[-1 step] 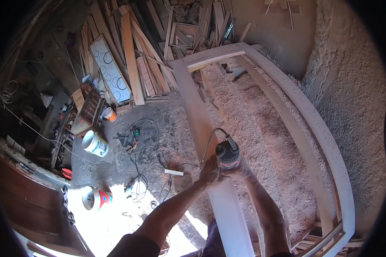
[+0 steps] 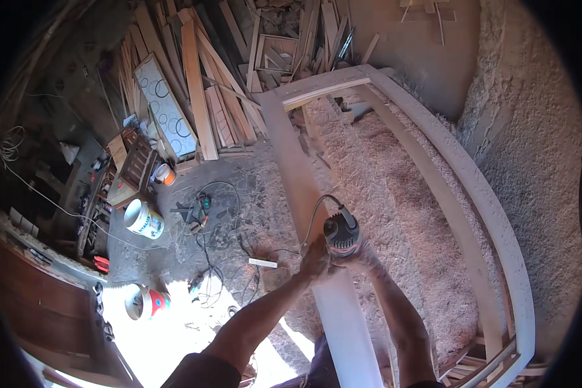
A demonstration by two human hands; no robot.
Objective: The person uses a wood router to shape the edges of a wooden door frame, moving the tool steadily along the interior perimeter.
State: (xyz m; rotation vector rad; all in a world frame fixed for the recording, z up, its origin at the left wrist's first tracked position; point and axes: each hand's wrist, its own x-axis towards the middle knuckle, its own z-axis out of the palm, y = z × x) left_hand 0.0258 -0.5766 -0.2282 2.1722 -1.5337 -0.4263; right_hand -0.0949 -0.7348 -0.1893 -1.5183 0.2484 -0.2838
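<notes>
A black corded router (image 2: 341,233) stands on the near part of a long wooden board, which is the left side of a large door-like frame (image 2: 346,323). My left hand (image 2: 315,260) grips the router's left side, with its fingers closed around it. On the other side my right hand (image 2: 362,257) is wrapped round it too. The router's base and its contact with the wood are hidden by my hands. From the top of the router its cord (image 2: 317,210) loops to the left and down beside my left hand.
Wood shavings (image 2: 401,194) cover the ground inside the frame. Planks (image 2: 200,84) lean at the back. To the left are a white bucket (image 2: 143,220), another bucket (image 2: 142,302), a power tool (image 2: 200,204), tangled cables (image 2: 210,278) and a white power strip (image 2: 262,263). A rough wall (image 2: 530,142) rises at right.
</notes>
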